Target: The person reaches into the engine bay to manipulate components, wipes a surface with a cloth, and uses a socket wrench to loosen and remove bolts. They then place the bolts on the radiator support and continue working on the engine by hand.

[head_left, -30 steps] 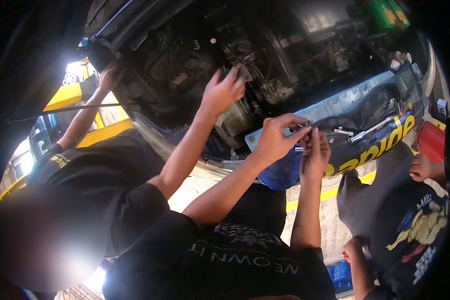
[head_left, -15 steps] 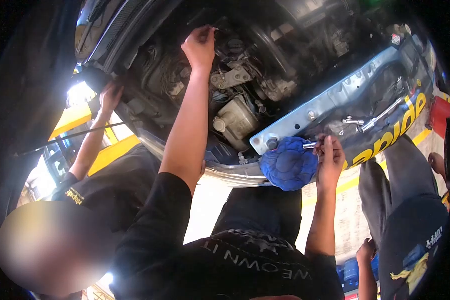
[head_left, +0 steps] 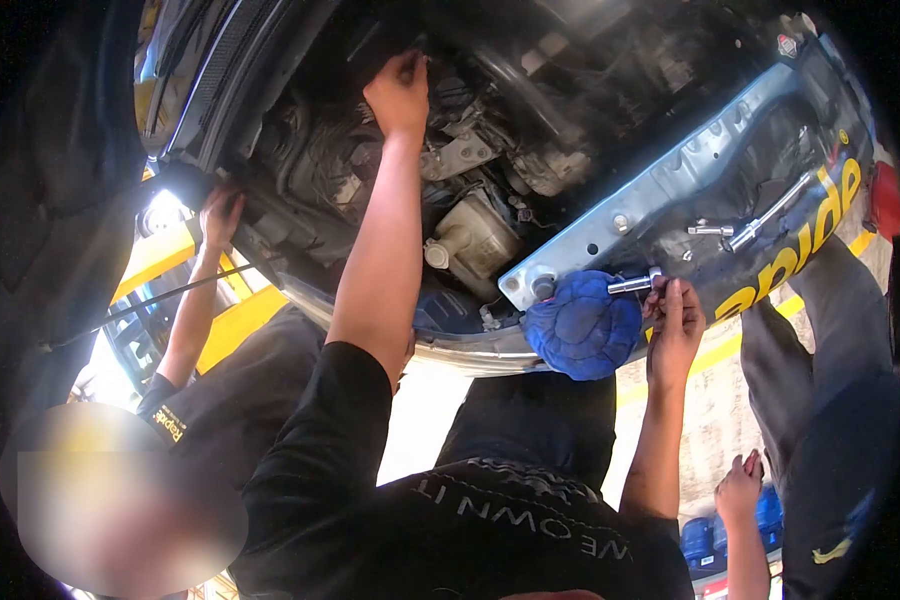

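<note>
1. Here's the left hand (head_left: 400, 95), up over the engine bay (head_left: 555, 165), fingertips bunched; too small to tell whether they pinch anything!
2. The right hand (head_left: 677, 318) grips a chrome socket tool (head_left: 630, 285), its tip right at the bunched blue cloth (head_left: 584, 328).
3. Over on the yellow-lettered black cover (head_left: 715, 280), a long chrome wrench (head_left: 770, 212) lies just beside a short chrome piece (head_left: 710, 231).
4. Lower in the bay, a cream reservoir (head_left: 475, 240) sits between the two arms.
5. And far left, a co-worker's hand (head_left: 220, 215) rests at the bay's edge!
</note>
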